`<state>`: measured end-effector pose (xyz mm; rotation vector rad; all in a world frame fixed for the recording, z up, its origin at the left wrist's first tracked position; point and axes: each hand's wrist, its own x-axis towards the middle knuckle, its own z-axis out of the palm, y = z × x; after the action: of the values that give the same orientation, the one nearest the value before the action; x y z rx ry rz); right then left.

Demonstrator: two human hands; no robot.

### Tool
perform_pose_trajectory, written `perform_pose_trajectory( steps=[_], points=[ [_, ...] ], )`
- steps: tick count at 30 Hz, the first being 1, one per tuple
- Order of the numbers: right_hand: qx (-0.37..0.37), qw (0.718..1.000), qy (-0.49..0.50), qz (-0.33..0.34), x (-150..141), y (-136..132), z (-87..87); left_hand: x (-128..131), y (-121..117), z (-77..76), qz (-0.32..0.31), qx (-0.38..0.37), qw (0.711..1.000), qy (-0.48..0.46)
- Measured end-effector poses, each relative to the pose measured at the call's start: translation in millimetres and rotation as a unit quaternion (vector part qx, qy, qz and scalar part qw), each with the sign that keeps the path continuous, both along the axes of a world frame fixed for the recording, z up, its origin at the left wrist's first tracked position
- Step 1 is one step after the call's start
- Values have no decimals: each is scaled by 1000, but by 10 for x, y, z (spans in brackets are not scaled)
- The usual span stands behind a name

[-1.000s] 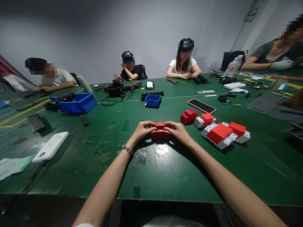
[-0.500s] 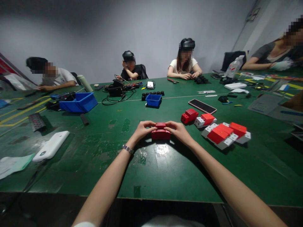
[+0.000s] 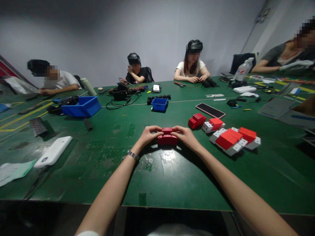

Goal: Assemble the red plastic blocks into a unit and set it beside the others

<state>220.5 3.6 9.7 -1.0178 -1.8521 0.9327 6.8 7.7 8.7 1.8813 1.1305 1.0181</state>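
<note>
Between my two hands, a red surge protector module [image 3: 167, 140] with a narrower stepped top stands on the green table. My left hand [image 3: 151, 133] pinches the left side of its upper part, thumb in front and fingers behind. From the right, my right hand [image 3: 183, 133] grips the same upper part in a matching pinch. Just right of my hands lie an all-red module [image 3: 197, 121], a small red and white module [image 3: 213, 125], and two larger red and white ones, a wide module [image 3: 228, 140] and another module [image 3: 249, 137] partly behind it.
A phone [image 3: 210, 110] lies beyond the modules. Blue bins stand ahead, a small bin [image 3: 159, 104] and a larger bin [image 3: 82, 106]. To the left is a white power bank [image 3: 53, 151] with a cable. Several people sit around the table [image 3: 187, 186]; a cardboard box [image 3: 283, 113] stands right.
My hands and the red module stay in place. At the far right, a co-worker's gloved hand has shifted; a person across the table has moved a raised hand slightly.
</note>
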Motion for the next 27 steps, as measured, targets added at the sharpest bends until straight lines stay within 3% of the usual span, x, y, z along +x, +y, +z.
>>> perform_pose_trajectory(
  steps=[27],
  points=[
    [-2, 999, 34, 18, 0, -3, -3, 15, -8, -4, 8, 0, 1000, -27]
  ],
)
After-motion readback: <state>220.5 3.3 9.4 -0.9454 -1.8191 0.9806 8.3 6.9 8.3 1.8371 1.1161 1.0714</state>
